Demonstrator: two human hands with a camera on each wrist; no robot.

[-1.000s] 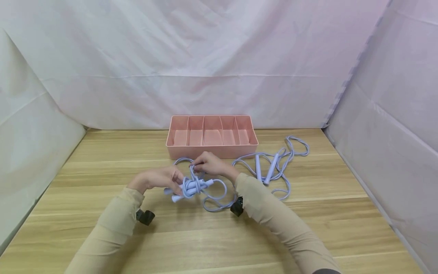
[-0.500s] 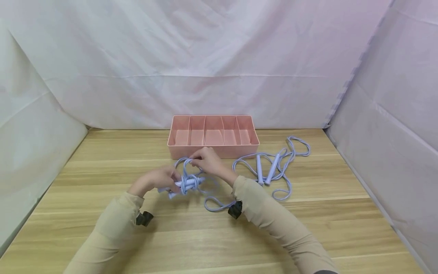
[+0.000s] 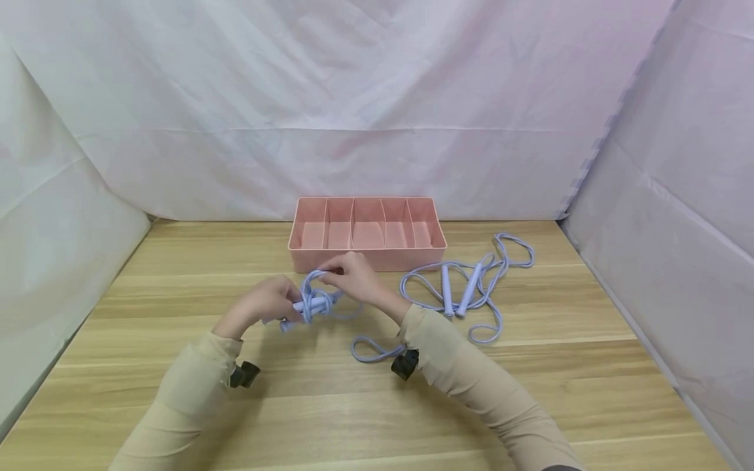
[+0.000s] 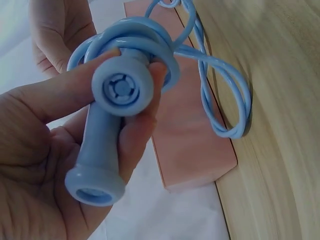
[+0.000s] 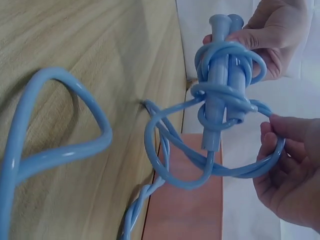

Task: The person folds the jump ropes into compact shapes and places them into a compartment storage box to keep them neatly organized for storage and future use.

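Note:
Two light-blue handles of a jump rope [image 3: 315,305] lie side by side in my left hand [image 3: 272,299], its fingers and thumb gripping them near their flared ends. Blue cord is wound round both handles in several loops, plain in the right wrist view on the bundled jump rope [image 5: 217,95]. My right hand [image 3: 355,277] pinches a strand of the cord [image 5: 278,147] between thumb and fingers, just right of the bundle. The flared handle ends [image 4: 122,86] face the left wrist camera. More cord trails down to the wooden table.
A pink box [image 3: 368,260] with several compartments stands behind the hands. A second blue jump rope [image 3: 469,291] lies loosely spread on the table [image 3: 330,418] at the right. A cord loop [image 3: 371,357] rests near my right wrist. White cloth [image 3: 353,157] hangs behind and at both sides.
Both hands have shifted slightly left, and the wrapped handles have moved left and up with them. The right hand has drawn its strand up over the bundle. The second jump rope stays put.

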